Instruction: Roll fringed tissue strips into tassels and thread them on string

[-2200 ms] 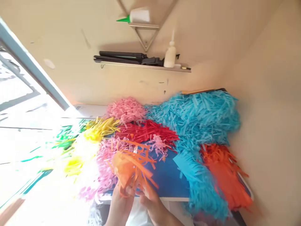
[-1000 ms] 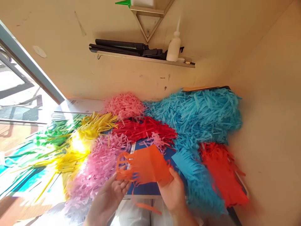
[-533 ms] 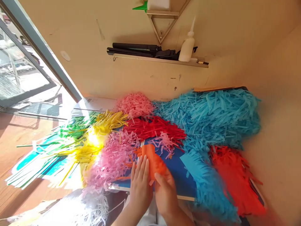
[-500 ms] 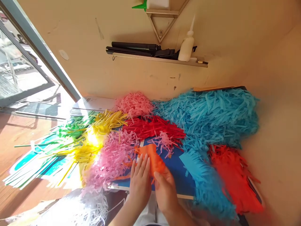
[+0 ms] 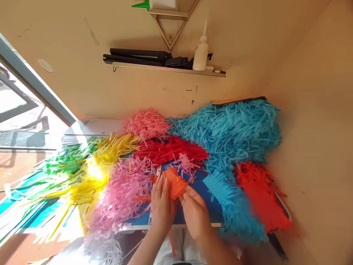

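A folded orange fringed paper strip lies on the blue board near the table's front edge. My left hand rests flat on the strip's left part, fingers stretched out and together. My right hand sits just to the right, fingers curled and pinching the strip's lower right edge. A loose orange sliver hangs below the board between my wrists.
Heaps of fringed paper surround the board: pink, yellow, green, red, a big light-blue heap and orange-red. A wall shelf carries a white squeeze bottle and black items.
The orange strip was held up spread between both hands, then brought down onto the blue board and folded smaller. My left hand now presses it flat while the right pinches its edge.
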Demonstrator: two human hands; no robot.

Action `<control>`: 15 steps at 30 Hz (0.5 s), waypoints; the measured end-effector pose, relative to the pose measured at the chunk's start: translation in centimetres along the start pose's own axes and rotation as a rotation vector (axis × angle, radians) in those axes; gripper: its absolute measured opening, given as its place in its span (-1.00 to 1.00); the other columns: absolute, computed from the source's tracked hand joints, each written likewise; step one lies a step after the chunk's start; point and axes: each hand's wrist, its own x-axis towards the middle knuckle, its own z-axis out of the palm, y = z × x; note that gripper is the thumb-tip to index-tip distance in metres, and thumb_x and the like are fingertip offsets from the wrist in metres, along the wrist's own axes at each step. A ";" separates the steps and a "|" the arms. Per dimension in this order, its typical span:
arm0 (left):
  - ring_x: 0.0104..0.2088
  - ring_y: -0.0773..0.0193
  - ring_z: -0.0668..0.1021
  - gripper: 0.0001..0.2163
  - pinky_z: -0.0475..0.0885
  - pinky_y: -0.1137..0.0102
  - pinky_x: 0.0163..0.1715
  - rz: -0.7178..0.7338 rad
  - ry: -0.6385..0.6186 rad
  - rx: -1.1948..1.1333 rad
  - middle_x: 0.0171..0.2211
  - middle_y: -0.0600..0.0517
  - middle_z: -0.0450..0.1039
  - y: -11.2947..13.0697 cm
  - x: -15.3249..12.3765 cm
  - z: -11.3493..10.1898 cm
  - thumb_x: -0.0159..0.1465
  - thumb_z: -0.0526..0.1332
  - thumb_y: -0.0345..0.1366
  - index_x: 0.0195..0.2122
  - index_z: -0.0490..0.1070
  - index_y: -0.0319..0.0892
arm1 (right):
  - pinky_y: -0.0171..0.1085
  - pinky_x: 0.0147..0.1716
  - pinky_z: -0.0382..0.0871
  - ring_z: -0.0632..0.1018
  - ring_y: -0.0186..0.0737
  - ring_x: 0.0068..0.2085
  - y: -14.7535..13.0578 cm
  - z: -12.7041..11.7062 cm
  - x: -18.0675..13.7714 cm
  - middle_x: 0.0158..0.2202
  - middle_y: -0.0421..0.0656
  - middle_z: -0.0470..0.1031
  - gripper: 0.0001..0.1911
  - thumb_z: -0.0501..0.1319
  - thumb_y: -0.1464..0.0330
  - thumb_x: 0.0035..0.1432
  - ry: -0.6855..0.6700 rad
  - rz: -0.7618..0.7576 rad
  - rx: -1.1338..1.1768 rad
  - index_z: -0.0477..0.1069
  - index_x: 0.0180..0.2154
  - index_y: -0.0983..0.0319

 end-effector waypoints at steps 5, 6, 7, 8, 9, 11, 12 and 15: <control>0.28 -0.01 0.34 -0.47 0.18 -0.10 0.27 0.155 -0.339 0.133 0.20 -0.16 0.40 -1.4 5.0 -2.7 0.22 -0.02 -0.57 0.23 0.30 -0.20 | 0.06 0.08 0.34 0.55 0.03 0.00 -1.8 -1.9 1.7 -0.09 -0.03 0.57 -0.70 0.34 0.21 0.06 0.187 -0.019 -0.154 0.51 -0.16 0.19; 0.25 -0.02 0.38 -0.50 0.16 -0.11 0.27 0.152 -0.450 0.178 0.16 -0.16 0.44 -1.3 6.6 -3.7 0.24 -0.02 -0.56 0.19 0.35 -0.20 | 0.07 0.07 0.34 0.55 0.03 -0.01 -2.0 -2.4 1.7 -0.11 -0.04 0.57 -0.71 0.32 0.20 0.06 0.289 -0.077 -0.249 0.49 -0.18 0.19; 0.21 -0.01 0.44 -0.52 0.18 -0.11 0.26 0.131 -0.536 0.218 0.13 -0.17 0.47 -1.0 8.1 -4.6 0.26 -0.02 -0.55 0.17 0.38 -0.19 | 0.07 0.09 0.32 0.54 0.02 -0.01 -2.1 -2.7 1.4 -0.11 -0.06 0.56 -0.73 0.30 0.19 0.08 0.388 -0.183 -0.365 0.47 -0.19 0.18; 0.17 0.01 0.49 -0.53 0.20 -0.09 0.25 0.112 -0.607 0.239 0.13 -0.16 0.48 -0.6 9.4 -5.5 0.28 -0.04 -0.53 0.18 0.38 -0.19 | 0.06 0.11 0.30 0.52 0.00 0.01 -2.0 -2.8 0.9 -0.09 -0.06 0.54 -0.75 0.28 0.19 0.11 0.442 -0.319 -0.493 0.46 -0.20 0.17; 0.14 0.02 0.51 -0.55 0.24 -0.06 0.24 0.093 -0.652 0.263 0.12 -0.17 0.48 -0.2 10.5 -6.2 0.30 -0.04 -0.51 0.17 0.38 -0.19 | 0.03 0.13 0.28 0.50 -0.02 0.04 -1.6 -2.7 0.3 -0.05 -0.07 0.53 -0.78 0.25 0.20 0.16 0.422 -0.447 -0.622 0.46 -0.18 0.16; 0.13 0.04 0.52 -0.56 0.26 -0.02 0.23 0.094 -0.684 0.296 0.13 -0.17 0.47 0.5 11.4 -7.2 0.31 -0.02 -0.48 0.18 0.37 -0.21 | -0.03 0.14 0.29 0.47 -0.07 0.08 -0.2 -1.8 -0.8 0.02 -0.05 0.50 -0.79 0.18 0.25 0.25 0.198 -0.565 -0.811 0.48 -0.11 0.15; 0.15 0.04 0.51 -0.56 0.26 -0.01 0.24 0.113 -0.674 0.311 0.13 -0.17 0.47 0.8 11.3 -7.6 0.30 -0.02 -0.48 0.18 0.37 -0.22 | -0.06 0.12 0.32 0.48 -0.08 0.07 0.6 -1.0 -1.0 0.03 -0.05 0.50 -0.76 0.15 0.25 0.28 0.065 -0.524 -0.849 0.48 -0.07 0.15; 0.16 0.04 0.49 -0.51 0.17 -0.03 0.28 0.221 -0.560 0.358 0.12 -0.14 0.49 0.8 9.6 -8.3 0.23 -0.01 -0.54 0.17 0.38 -0.22 | -0.08 0.06 0.38 0.53 -0.08 0.00 2.7 2.1 0.2 -0.07 -0.06 0.57 -0.72 0.18 0.18 0.27 -0.041 -0.305 -0.719 0.52 -0.09 0.14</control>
